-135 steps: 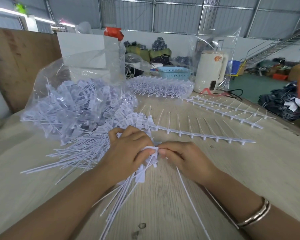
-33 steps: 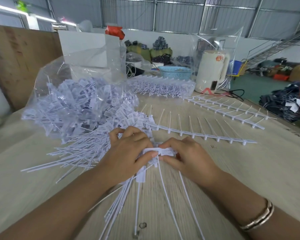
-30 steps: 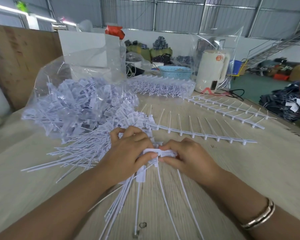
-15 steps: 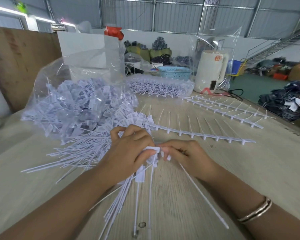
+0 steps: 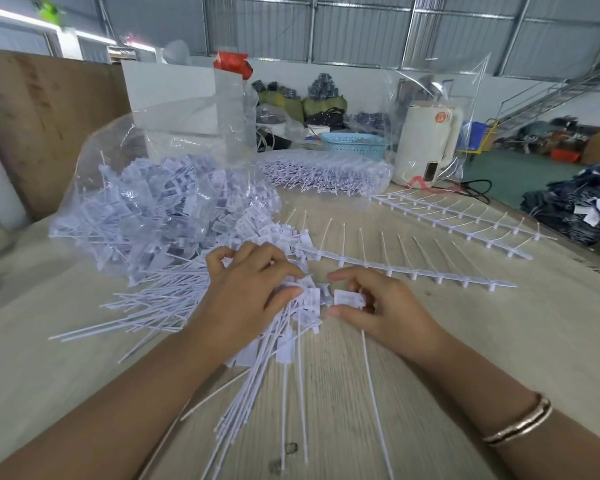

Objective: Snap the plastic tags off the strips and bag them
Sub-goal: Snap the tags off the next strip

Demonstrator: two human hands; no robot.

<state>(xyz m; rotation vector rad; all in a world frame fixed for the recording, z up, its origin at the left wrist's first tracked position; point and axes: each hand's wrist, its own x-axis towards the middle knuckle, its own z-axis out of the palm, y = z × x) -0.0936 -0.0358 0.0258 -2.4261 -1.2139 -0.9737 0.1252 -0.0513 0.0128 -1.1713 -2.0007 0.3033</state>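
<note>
My left hand (image 5: 253, 292) grips a bundle of snapped-off white tags (image 5: 305, 306), whose thin tails fan toward me over the wooden table (image 5: 465, 341). My right hand (image 5: 378, 306) pinches one single white tag (image 5: 349, 299) between thumb and forefinger, its tail trailing down. A small gap separates this tag from the bundle. A clear plastic bag (image 5: 160, 209) full of loose tags lies at the left, its mouth toward my hands. Just beyond my hands lies a stripped strip (image 5: 413, 271).
More stripped strips (image 5: 465, 223) lie at the right rear. A stack of whole tag strips (image 5: 326, 174) sits at the back under plastic, beside a white kettle (image 5: 426, 147) and a blue basket (image 5: 354, 145). A white box (image 5: 174, 105) stands behind the bag.
My right hand has pulled a single tag a little to the right, away from the bundle in my left hand. Before, both hands met at the same tags.
</note>
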